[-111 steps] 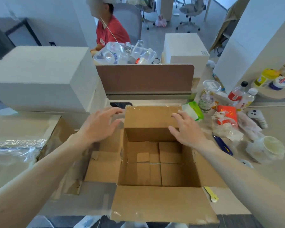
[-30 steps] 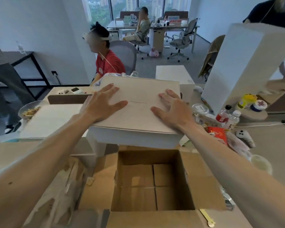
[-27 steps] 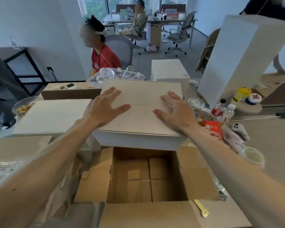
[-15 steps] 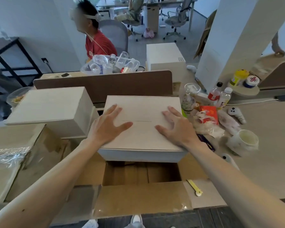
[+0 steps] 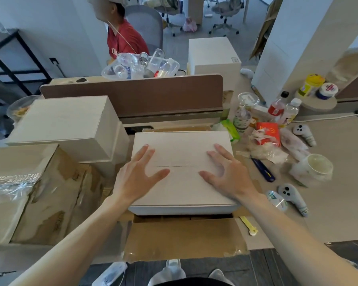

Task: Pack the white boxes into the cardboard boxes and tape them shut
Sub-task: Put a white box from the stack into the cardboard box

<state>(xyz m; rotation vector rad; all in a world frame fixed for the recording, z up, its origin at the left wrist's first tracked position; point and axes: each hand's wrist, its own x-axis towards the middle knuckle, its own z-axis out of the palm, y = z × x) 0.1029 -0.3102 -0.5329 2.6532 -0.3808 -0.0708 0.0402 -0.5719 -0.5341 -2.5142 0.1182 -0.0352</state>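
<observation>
A white box [image 5: 182, 145] sits in the mouth of the open cardboard box [image 5: 184, 238], its top still above the rim; a dark gap shows under its near edge. My left hand [image 5: 134, 178] and my right hand [image 5: 227, 178] lie flat on its lid, fingers spread, not wrapped around it. The cardboard box's near flap hangs toward me over the desk edge. Two more white boxes [image 5: 66, 120] are stacked just to the left. Another white box [image 5: 213, 54] stands beyond the divider.
A plastic-wrapped cardboard box [image 5: 12, 182] fills the left. The brown divider [image 5: 143, 93] runs behind, with a person in a red shirt [image 5: 124, 38] beyond. On the right lie a blue knife [image 5: 262, 170], controllers [image 5: 293, 199], a cup [image 5: 316, 168], bottles and wrappers.
The white box came from above the open cardboard box down into its mouth, both hands staying flat on its lid. The view tilted downward.
</observation>
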